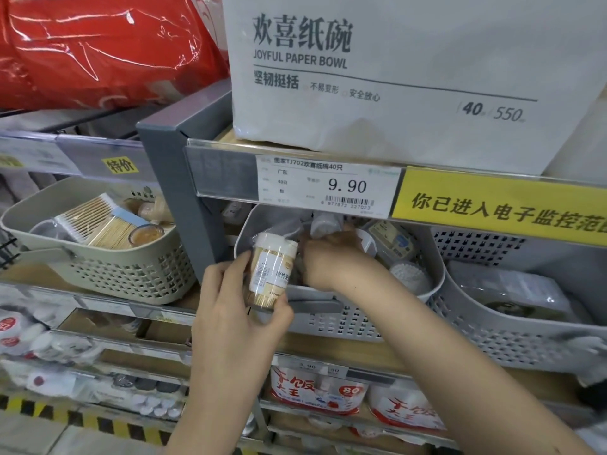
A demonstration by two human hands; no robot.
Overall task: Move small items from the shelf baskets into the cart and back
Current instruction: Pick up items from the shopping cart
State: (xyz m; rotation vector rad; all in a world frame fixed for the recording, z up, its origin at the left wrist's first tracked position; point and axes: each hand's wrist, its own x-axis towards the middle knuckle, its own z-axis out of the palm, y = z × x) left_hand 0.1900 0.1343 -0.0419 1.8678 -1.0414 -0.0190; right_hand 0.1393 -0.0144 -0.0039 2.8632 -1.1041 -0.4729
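Holding toothpick jar (pixel 270 274) before grey basket (pixel 341 318) of sundries.

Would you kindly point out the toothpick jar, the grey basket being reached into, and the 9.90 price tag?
toothpick jar (pixel 270 274): head view, on its white label.
grey basket (pixel 341 318): head view, on its perforated front wall.
price tag (pixel 328 187): head view, on the white card beside the 9.90.

At twelve o'clock, the white carton (pixel 410 67) reads "JOYFUL PAPER BOWL", "40" and "550". Below it, the price tag (pixel 328 187) reads "9.90", barcode 6 977872 227023.
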